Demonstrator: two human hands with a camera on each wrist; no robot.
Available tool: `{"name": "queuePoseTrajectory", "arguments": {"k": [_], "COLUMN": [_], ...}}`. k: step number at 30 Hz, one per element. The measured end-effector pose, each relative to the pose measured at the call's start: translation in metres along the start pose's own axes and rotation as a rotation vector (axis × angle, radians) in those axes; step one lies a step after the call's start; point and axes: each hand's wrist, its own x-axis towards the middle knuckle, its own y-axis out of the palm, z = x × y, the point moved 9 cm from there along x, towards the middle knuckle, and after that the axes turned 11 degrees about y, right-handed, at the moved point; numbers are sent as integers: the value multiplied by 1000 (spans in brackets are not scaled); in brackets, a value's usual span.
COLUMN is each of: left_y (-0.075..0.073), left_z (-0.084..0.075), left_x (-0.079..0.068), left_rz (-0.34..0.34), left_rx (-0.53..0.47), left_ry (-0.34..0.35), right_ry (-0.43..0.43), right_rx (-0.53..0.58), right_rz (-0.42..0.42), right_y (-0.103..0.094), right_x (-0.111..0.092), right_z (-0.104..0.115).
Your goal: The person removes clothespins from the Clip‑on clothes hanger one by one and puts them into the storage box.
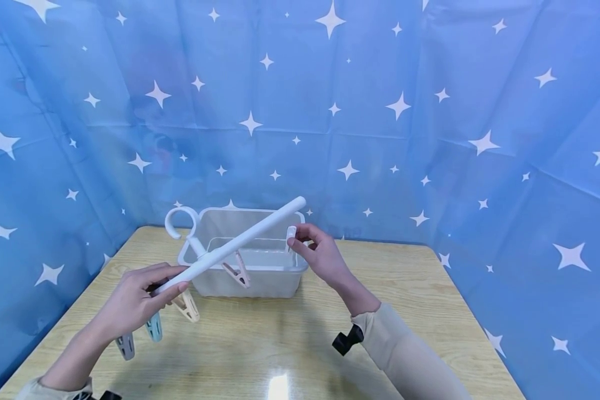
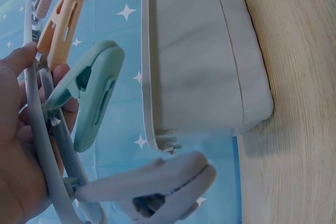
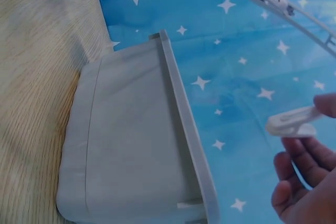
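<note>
Even light brightened the head view, glaring white on the near tabletop between soft shadows; both wrist views looked dimmer.

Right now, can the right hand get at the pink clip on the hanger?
Probably yes: the way to the pink clip looks free, though the right hand pinches a white clip.

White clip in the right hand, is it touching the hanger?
Apart: the right wrist view shows it, with a strip of starry blue backdrop plainly visible between the white clip and the hanger.
</note>
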Motion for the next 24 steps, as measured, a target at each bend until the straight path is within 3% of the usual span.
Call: {"name": "queuePoseTrajectory", "arguments": {"k": [24], "left_y": [0], "left_z": [-6], "left_x": [0], "left_rz": [5], "left_rx": [24], "left_ry": [1], "right_ry": [58], "right_rx": [-54], "right_rz": [-26], "right_y": [0], "right_x": [10], "right_z": [-16]}}
